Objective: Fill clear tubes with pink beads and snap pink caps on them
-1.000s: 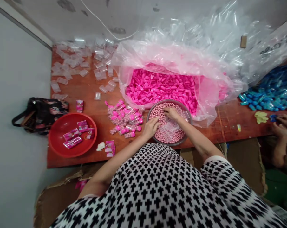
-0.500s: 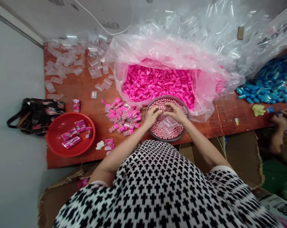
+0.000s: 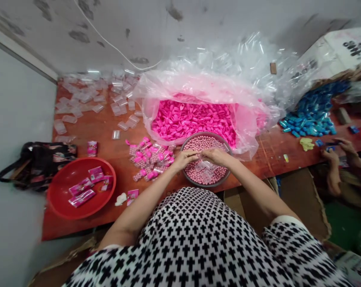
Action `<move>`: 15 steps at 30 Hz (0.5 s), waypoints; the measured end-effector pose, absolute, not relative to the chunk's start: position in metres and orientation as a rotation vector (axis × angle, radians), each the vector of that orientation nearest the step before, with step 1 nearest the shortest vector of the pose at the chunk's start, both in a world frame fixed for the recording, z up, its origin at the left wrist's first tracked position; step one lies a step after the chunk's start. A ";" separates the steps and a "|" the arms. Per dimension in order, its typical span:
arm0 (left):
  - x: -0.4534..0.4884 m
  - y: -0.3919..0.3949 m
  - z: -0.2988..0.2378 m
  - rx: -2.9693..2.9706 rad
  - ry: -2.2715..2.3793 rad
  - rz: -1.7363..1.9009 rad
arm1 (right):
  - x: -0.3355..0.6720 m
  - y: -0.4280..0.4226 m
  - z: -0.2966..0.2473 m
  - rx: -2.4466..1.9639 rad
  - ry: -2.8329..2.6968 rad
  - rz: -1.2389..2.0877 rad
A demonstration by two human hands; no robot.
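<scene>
My left hand [image 3: 184,160] and my right hand [image 3: 215,156] meet above a grey bowl [image 3: 208,185], fingertips pinched close together. Whatever sits between the fingers is too small and hidden to make out. The bowl is filled with small round pink beads [image 3: 193,173]. Several clear plastic pieces [image 3: 207,166] lie on top of the beads, below my hands. Left of the bowl spreads a pile of clear containers with bright pink caps [image 3: 152,156], filled with beads. Just behind the bowl, a large plastic bag [image 3: 246,133] lies open, full of bright pink plastic caps [image 3: 192,119].
Clear empty cases [image 3: 86,95] are scattered at the back left. A red basin [image 3: 56,199] holds several pink packets [image 3: 81,191], beside a dark floral bag [image 3: 60,153]. Blue pieces [image 3: 312,115] are heaped at the right, near a co-worker's hands [image 3: 332,156].
My hands have drawn closer together over the bowl, and the fingers have closed in. The head view has shifted, so the table sits lower in the picture.
</scene>
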State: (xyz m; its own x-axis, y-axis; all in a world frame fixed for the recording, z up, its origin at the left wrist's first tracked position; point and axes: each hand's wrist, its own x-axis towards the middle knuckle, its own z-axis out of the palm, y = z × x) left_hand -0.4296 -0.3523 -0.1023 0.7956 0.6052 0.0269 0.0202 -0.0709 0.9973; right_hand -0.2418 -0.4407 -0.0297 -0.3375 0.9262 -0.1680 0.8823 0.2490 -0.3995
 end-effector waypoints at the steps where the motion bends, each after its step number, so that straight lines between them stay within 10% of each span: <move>1: -0.430 -0.353 -0.106 1.584 0.534 0.523 | -0.242 -0.443 -0.031 -1.769 -2.363 0.662; 15: -0.434 -0.368 -0.100 0.961 0.697 0.570 | -0.199 -0.330 -0.050 -2.442 -1.878 0.229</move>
